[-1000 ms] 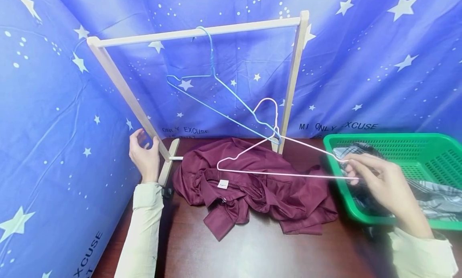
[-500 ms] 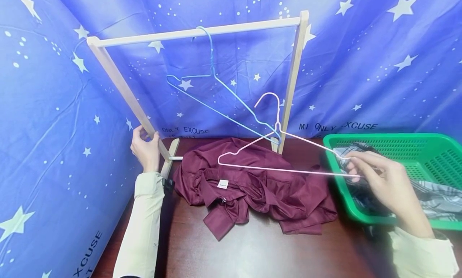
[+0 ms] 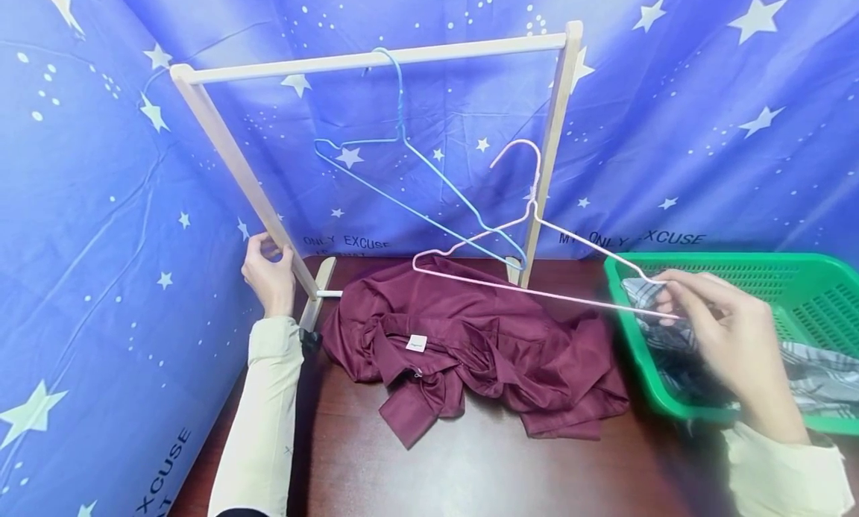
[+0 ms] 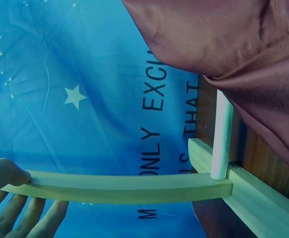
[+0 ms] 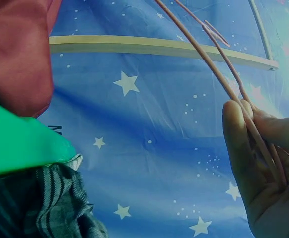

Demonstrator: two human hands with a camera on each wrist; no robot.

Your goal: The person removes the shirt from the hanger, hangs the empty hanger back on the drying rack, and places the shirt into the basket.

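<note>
My right hand (image 3: 734,330) pinches one end of a pink wire hanger (image 3: 590,243), its hook pointing up and its bar slanting across the rack's right side. In the right wrist view, thumb and fingers close on the hanger's wires (image 5: 219,74). My left hand (image 3: 270,274) grips the left post (image 3: 231,148) of a wooden clothes rack low down; the left wrist view has the thumb on one side of the post (image 4: 119,188) and fingers on the other. A blue hanger (image 3: 443,174) hangs from the top bar (image 3: 456,52). A maroon shirt (image 3: 483,330) lies crumpled below.
On the right stands a green basket (image 3: 637,371) with plaid clothing (image 3: 822,364) in it. Blue star-printed cloth (image 3: 671,129) surrounds the back and left of the dark wooden table (image 3: 470,472). The rack's lower rod (image 4: 222,134) runs under the shirt.
The pink hanger has risen and shifted a little right, its hook turning upright, with my right hand still pinching it. My left hand has closed onto the rack's post.
</note>
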